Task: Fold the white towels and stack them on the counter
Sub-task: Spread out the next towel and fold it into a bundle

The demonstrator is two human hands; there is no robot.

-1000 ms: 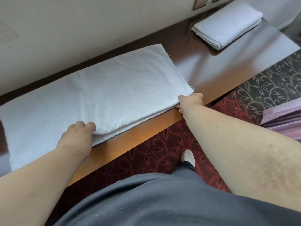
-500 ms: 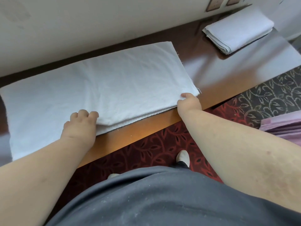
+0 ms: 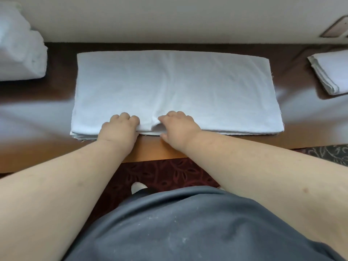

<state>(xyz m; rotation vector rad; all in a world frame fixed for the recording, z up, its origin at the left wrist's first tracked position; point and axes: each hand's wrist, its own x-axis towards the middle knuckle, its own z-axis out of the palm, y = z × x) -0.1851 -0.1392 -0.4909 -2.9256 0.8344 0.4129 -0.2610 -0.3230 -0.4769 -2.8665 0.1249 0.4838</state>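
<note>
A white towel (image 3: 173,87), folded into a long rectangle, lies flat on the dark wooden counter (image 3: 37,113). My left hand (image 3: 118,127) grips its near edge a little left of the middle, fingers curled over the top layer. My right hand (image 3: 178,126) grips the same edge just to the right, with the cloth puckered up between the two hands. A folded white towel (image 3: 331,72) lies at the counter's right end.
A heap of unfolded white towels (image 3: 20,48) sits at the counter's left end. A pale wall (image 3: 169,17) runs right behind the counter, with a plate (image 3: 337,30) on it at the right. Red patterned carpet (image 3: 165,174) lies below the counter's front edge.
My right hand has slid from the towel's right corner to the middle of the near edge, close to my left hand. The view has swung square onto the towel.
</note>
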